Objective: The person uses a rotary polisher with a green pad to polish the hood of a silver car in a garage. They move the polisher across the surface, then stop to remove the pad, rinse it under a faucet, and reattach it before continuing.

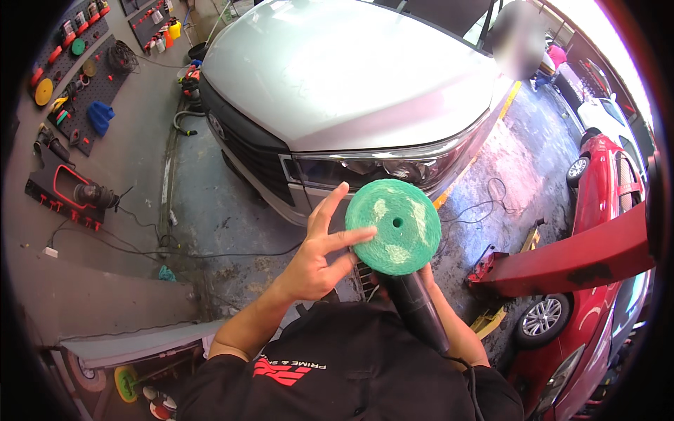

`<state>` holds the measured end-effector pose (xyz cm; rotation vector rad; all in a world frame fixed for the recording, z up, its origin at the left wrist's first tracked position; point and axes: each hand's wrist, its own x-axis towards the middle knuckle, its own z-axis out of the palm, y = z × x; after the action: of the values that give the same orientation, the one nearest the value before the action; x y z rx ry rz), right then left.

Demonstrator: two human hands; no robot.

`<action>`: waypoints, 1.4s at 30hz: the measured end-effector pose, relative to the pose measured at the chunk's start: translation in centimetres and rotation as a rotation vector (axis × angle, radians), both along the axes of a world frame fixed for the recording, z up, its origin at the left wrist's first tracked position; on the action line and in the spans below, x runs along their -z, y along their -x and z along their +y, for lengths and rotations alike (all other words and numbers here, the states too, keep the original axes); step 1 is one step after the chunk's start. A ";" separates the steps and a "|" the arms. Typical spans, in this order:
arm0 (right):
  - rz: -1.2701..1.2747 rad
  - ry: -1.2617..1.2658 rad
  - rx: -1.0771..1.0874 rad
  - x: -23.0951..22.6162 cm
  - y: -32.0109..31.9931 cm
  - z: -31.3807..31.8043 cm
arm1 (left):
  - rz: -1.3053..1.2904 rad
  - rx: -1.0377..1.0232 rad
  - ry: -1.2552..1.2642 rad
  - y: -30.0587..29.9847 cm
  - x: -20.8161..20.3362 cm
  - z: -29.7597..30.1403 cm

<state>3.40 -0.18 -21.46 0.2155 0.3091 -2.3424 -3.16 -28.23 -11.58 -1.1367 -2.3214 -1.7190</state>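
Note:
A black car polisher [415, 309] is held up in front of my chest, its round green buffing pad [400, 256] turned toward me. Pale patches of what looks like polish are smeared on the pad around its centre hole. My left hand [316, 259] has its fingers spread, with one fingertip on the pad's face near its left edge. Behind the pad, my right hand [427, 276] grips the polisher; most of its fingers are hidden. Beyond the polisher stands a silver vehicle with its hood [351, 84] and headlight [386, 167] toward me.
A power cord [472, 382] hangs from the polisher beside my right arm. Cables cross the floor [210, 217]. At right are a red lift arm [569, 256] and a red car [597, 337]. Pegboards [88, 91] with pads and bottles line the left wall. A person [551, 63] is at the far right.

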 end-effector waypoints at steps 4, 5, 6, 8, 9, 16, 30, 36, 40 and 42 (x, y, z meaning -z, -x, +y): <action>0.022 -0.088 -0.019 1.8 -0.4 0.7 | -0.150 -0.120 -0.064 -1.4 -2.5 1.7; 0.030 -0.065 -0.023 1.7 -0.3 0.5 | -0.103 -0.130 -0.050 -1.2 -2.4 1.8; 0.038 -0.042 -0.027 1.5 -0.2 0.2 | -0.057 -0.139 -0.035 -1.0 -2.2 1.8; 0.015 0.001 -0.024 0.9 0.0 -0.2 | 0.076 -0.079 0.063 -0.4 -1.8 1.2; -0.021 0.022 -0.020 0.2 -0.1 -0.4 | 0.142 -0.049 0.112 -0.1 -1.6 0.7; 0.047 0.074 0.019 0.9 -0.2 -0.6 | -0.109 0.069 -0.009 0.9 -1.1 -0.7; 0.001 -0.031 -0.002 0.6 -0.2 -0.3 | 0.138 -0.200 0.062 -0.5 -0.7 1.1; -0.088 -0.259 0.079 -1.2 -0.9 -1.6 | 0.226 -0.127 0.131 -0.2 -1.2 0.2; 0.103 -0.349 0.058 1.2 -1.4 -0.2 | 0.244 -0.120 0.112 -0.9 -0.1 0.9; 0.176 -0.346 0.063 1.9 -1.3 0.1 | 0.189 -0.145 0.113 -1.0 0.8 1.4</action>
<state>4.66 -0.03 -23.35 0.1867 0.8063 -2.3612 -2.15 -26.81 -12.38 -1.0661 -2.3447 -1.3851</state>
